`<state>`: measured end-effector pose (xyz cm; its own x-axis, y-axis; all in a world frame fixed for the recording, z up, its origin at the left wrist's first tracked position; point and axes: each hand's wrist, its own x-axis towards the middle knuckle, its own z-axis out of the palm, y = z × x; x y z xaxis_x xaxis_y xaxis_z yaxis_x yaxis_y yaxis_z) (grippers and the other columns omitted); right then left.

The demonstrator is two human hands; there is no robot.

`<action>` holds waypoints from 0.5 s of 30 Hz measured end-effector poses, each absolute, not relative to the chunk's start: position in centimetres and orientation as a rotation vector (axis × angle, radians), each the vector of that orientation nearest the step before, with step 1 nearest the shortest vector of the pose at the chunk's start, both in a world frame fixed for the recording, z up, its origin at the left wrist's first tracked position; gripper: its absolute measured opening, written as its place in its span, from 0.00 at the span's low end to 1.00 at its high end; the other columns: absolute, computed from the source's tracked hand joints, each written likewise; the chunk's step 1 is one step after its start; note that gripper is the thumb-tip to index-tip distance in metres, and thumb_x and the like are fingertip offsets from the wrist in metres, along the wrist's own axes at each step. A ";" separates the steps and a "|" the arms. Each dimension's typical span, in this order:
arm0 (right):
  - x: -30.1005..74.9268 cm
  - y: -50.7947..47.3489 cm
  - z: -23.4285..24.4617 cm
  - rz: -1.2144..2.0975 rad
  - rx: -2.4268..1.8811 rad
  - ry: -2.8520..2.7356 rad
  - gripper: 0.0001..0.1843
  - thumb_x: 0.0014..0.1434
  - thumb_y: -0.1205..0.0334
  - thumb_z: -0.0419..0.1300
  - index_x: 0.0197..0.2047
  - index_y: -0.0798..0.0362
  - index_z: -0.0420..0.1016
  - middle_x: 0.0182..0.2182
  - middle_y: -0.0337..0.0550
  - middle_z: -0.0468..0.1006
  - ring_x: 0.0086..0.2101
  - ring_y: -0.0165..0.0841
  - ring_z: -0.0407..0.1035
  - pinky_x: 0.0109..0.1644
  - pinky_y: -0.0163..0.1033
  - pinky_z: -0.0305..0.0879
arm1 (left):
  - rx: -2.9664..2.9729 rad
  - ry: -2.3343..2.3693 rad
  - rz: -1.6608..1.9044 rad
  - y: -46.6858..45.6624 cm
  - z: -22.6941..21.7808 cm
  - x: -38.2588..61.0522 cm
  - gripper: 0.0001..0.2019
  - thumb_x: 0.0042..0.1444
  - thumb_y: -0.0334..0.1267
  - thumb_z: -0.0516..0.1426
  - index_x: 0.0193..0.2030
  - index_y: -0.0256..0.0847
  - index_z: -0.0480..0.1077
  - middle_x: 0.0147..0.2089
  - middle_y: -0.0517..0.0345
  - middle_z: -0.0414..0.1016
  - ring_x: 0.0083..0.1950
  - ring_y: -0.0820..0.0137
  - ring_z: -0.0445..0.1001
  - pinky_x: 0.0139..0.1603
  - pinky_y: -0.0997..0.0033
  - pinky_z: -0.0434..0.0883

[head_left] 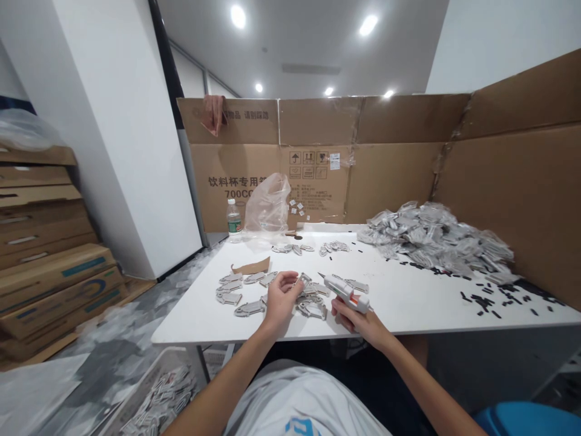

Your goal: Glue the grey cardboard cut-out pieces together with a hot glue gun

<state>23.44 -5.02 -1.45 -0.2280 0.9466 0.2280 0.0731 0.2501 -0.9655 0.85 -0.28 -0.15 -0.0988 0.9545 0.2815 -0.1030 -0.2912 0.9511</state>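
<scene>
My left hand (280, 301) is closed on a small grey plastic part (303, 280), held up a little above the table between thumb and fingers. In my right hand (354, 316) is a white glue gun (344, 291) with an orange mark, its nozzle tilted up and left toward the held part. A gap shows between the nozzle and the part. Similar grey plastic parts (229, 298) lie in a loose curve left of my left hand, and more of them (312, 310) rest under and between both hands.
A heap of plastic-wrapped parts (431, 233) covers the table's back right, with scattered black pieces (488, 301) before it. A water bottle (234, 223) and clear plastic bag (267, 206) stand at the back left. Cardboard walls (390, 175) enclose the back; a crate (157, 393) of parts sits below left.
</scene>
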 end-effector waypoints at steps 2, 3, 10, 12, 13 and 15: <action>23.5 -5.0 -1.4 1.132 -0.971 -1.559 0.33 0.65 0.26 0.64 0.32 0.51 0.74 0.17 0.31 0.60 0.20 0.29 0.53 0.27 0.39 0.50 | 1.273 1.038 1.523 -0.3 -0.1 0.8 0.22 0.52 0.46 0.74 0.50 0.39 0.80 0.47 0.48 0.81 0.48 0.61 0.81 0.48 0.65 0.77; 23.5 -5.0 -1.5 1.135 -0.962 -1.562 0.33 0.65 0.26 0.64 0.32 0.51 0.74 0.17 0.31 0.60 0.20 0.29 0.53 0.27 0.39 0.50 | 1.265 1.042 1.512 -0.4 -0.1 0.8 0.22 0.52 0.46 0.74 0.51 0.39 0.80 0.47 0.48 0.81 0.48 0.61 0.81 0.48 0.65 0.78; 23.9 -4.4 -2.9 1.210 -0.896 -1.547 0.30 0.67 0.31 0.67 0.35 0.52 0.76 0.17 0.29 0.57 0.20 0.27 0.49 0.25 0.38 0.43 | 1.344 1.014 1.471 0.1 -0.4 0.7 0.22 0.53 0.47 0.73 0.52 0.38 0.83 0.49 0.45 0.84 0.51 0.58 0.82 0.54 0.60 0.78; 24.0 -4.4 -3.2 1.208 -0.875 -1.578 0.29 0.67 0.33 0.67 0.36 0.53 0.77 0.19 0.29 0.58 0.21 0.27 0.49 0.25 0.38 0.43 | 1.402 0.988 1.481 0.1 -0.2 0.7 0.20 0.53 0.47 0.72 0.49 0.38 0.83 0.47 0.45 0.84 0.50 0.58 0.82 0.54 0.60 0.78; 24.1 -4.4 -3.2 1.195 -0.871 -1.597 0.28 0.68 0.33 0.67 0.36 0.53 0.77 0.19 0.30 0.59 0.21 0.27 0.50 0.25 0.38 0.44 | 1.421 0.972 1.485 0.1 -0.2 0.7 0.19 0.54 0.47 0.72 0.48 0.38 0.83 0.47 0.45 0.85 0.50 0.58 0.82 0.54 0.60 0.78; 24.1 -4.5 -3.0 1.132 -0.885 -1.643 0.28 0.69 0.34 0.66 0.36 0.54 0.78 0.21 0.33 0.63 0.23 0.28 0.54 0.27 0.38 0.49 | 1.434 0.946 1.494 0.0 0.0 0.7 0.18 0.54 0.47 0.72 0.46 0.38 0.82 0.46 0.46 0.85 0.50 0.58 0.82 0.54 0.60 0.77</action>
